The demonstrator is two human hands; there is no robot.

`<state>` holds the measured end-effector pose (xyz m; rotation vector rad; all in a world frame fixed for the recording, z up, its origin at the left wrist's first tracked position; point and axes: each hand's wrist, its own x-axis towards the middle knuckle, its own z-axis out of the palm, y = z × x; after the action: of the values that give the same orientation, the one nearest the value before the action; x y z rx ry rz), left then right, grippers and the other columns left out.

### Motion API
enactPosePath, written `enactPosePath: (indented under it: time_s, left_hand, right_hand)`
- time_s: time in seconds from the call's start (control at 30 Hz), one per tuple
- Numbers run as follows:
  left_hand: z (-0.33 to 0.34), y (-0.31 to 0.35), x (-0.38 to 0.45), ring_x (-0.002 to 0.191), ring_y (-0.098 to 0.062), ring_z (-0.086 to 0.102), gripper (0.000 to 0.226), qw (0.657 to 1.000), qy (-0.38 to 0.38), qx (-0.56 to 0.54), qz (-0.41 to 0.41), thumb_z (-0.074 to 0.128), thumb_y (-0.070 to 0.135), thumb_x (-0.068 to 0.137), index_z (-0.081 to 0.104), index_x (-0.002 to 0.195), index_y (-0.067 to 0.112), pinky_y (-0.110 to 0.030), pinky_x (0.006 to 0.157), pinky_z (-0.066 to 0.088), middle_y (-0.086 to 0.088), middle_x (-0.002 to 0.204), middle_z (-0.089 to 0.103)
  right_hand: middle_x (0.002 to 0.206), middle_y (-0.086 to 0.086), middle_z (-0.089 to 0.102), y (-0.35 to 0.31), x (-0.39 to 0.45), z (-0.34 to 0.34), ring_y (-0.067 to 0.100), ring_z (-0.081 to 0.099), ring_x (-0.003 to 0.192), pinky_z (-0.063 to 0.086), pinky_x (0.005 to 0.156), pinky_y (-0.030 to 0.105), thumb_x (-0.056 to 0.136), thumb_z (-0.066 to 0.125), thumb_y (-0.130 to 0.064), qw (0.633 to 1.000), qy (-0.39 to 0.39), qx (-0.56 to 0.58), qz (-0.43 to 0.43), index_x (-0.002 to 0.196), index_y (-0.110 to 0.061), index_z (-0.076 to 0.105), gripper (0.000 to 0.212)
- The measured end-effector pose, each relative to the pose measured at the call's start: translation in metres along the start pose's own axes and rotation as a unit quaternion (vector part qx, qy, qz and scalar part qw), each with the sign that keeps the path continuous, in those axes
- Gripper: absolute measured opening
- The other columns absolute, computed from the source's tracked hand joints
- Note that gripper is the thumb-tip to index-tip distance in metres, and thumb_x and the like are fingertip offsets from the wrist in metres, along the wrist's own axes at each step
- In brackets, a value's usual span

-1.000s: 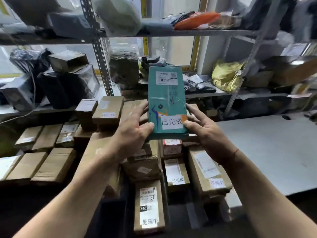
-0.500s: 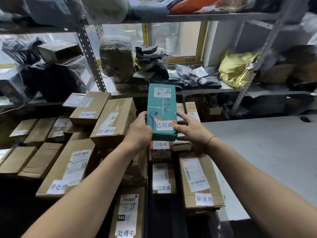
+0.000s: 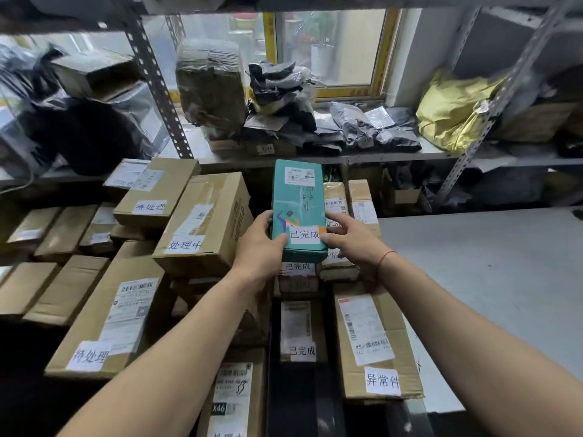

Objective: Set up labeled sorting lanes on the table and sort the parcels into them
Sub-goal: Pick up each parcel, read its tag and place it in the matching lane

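Teal parcel [image 3: 298,203]: 已完成; right box [image 3: 375,345]: 异常件; mid box [image 3: 205,225]: 处理中; bottom box [image 3: 233,402]: X46.

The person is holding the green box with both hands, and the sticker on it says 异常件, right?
Not quite. Both hands, left hand and right hand, do hold the green box, but in the head view its sticker says 已完成. The 异常件 sticker is on a brown box nearer the camera.

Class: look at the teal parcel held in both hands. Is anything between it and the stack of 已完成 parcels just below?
Nothing visible. The teal parcel, held by left hand and right hand, sits directly over the 已完成 box.
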<state>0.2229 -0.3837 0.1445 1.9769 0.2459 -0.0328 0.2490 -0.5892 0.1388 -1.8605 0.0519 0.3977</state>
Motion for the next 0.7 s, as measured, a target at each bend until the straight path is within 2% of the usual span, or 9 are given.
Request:
enactPosePath:
  time_s: [0.07, 0.13, 0.23, 0.3, 0.33, 0.37, 0.4, 0.53, 0.7]
  left_hand:
    - [0.003, 0.002, -0.002, 0.105, -0.006, 0.069, 0.052, 0.997, 0.011, -0.068, -0.020, 0.065, 0.014, 0.105, 0.050, 0.152, 0.030, -0.029, 0.076, 0.064, 0.008, 0.137, 0.065]
    - [0.005, 0.001, -0.001, 0.105, -0.008, 0.071, 0.048, 0.993, 0.028, -0.109, -0.035, 0.062, 0.009, 0.106, 0.052, 0.151, 0.022, -0.029, 0.078, 0.063, 0.005, 0.137, 0.067]
    - [0.006, 0.001, 0.003, 0.110, -0.014, 0.072, 0.041, 0.992, 0.063, -0.101, -0.047, 0.061, 0.010, 0.106, 0.055, 0.146, 0.017, -0.036, 0.087, 0.064, -0.001, 0.137, 0.070]
    - [0.007, -0.002, 0.005, 0.110, -0.016, 0.073, 0.038, 0.994, 0.079, -0.061, -0.043, 0.063, 0.014, 0.105, 0.058, 0.143, 0.019, -0.040, 0.087, 0.065, 0.000, 0.134, 0.071]
    - [0.007, -0.004, 0.006, 0.110, -0.016, 0.073, 0.036, 0.995, 0.084, -0.043, -0.042, 0.063, 0.016, 0.105, 0.059, 0.141, 0.020, -0.040, 0.085, 0.066, 0.000, 0.133, 0.071]
    - [0.008, -0.005, 0.006, 0.110, -0.017, 0.073, 0.036, 0.995, 0.085, -0.030, -0.045, 0.063, 0.017, 0.106, 0.059, 0.141, 0.020, -0.039, 0.084, 0.066, 0.001, 0.133, 0.071]
    - [0.009, -0.008, 0.008, 0.110, -0.017, 0.073, 0.037, 0.995, 0.086, -0.019, -0.048, 0.062, 0.017, 0.106, 0.058, 0.142, 0.020, -0.039, 0.084, 0.066, 0.000, 0.133, 0.071]
    - [0.012, -0.016, 0.012, 0.114, -0.019, 0.071, 0.036, 0.993, 0.091, 0.037, -0.057, 0.061, 0.018, 0.105, 0.060, 0.141, 0.021, -0.042, 0.091, 0.064, -0.002, 0.133, 0.072]
    - [0.022, -0.021, 0.010, 0.113, -0.019, 0.072, 0.034, 0.989, 0.090, 0.094, -0.064, 0.063, 0.023, 0.106, 0.060, 0.139, 0.021, -0.030, 0.075, 0.063, -0.002, 0.131, 0.071]
  right_hand:
    - [0.125, -0.004, 0.071, 0.002, 0.000, -0.002, 0.008, 0.069, 0.105, 0.053, 0.064, 0.017, 0.105, 0.061, -0.011, 1.000, -0.006, 0.009, -0.008, 0.155, -0.030, 0.045, 0.056]
    - [0.142, 0.001, 0.065, 0.006, 0.001, -0.006, 0.018, 0.062, 0.127, 0.057, 0.086, 0.031, 0.103, 0.058, -0.007, 0.999, 0.005, -0.021, -0.026, 0.157, -0.029, 0.043, 0.060]
    - [0.162, 0.001, 0.044, 0.016, 0.001, -0.013, 0.027, 0.040, 0.151, 0.045, 0.117, 0.049, 0.096, 0.063, -0.009, 0.978, 0.015, -0.200, -0.063, 0.162, -0.032, 0.033, 0.076]
    - [0.174, -0.004, 0.022, 0.027, 0.002, -0.016, 0.032, 0.014, 0.161, 0.024, 0.127, 0.058, 0.094, 0.071, -0.037, 0.878, -0.006, -0.473, -0.079, 0.163, -0.043, 0.023, 0.085]
    - [0.175, -0.006, 0.014, 0.034, 0.003, -0.017, 0.035, 0.006, 0.162, 0.016, 0.128, 0.061, 0.092, 0.070, -0.051, 0.822, -0.013, -0.563, -0.080, 0.162, -0.048, 0.019, 0.087]
    - [0.176, -0.008, 0.010, 0.041, 0.005, -0.019, 0.037, 0.004, 0.162, 0.013, 0.127, 0.063, 0.091, 0.068, -0.059, 0.794, -0.016, -0.603, -0.076, 0.161, -0.052, 0.016, 0.087]
    - [0.176, -0.009, 0.010, 0.046, 0.004, -0.021, 0.037, 0.006, 0.161, 0.014, 0.124, 0.064, 0.092, 0.066, -0.061, 0.790, -0.012, -0.609, -0.072, 0.160, -0.055, 0.014, 0.085]
    - [0.175, -0.013, 0.012, 0.060, -0.003, -0.033, 0.033, 0.008, 0.161, 0.029, 0.119, 0.061, 0.098, 0.065, -0.050, 0.831, 0.004, -0.551, -0.069, 0.160, -0.057, 0.016, 0.079]
    - [0.175, -0.013, 0.012, 0.063, -0.002, -0.038, 0.033, 0.005, 0.162, 0.032, 0.120, 0.061, 0.098, 0.067, -0.046, 0.837, -0.006, -0.542, -0.066, 0.161, -0.055, 0.018, 0.081]
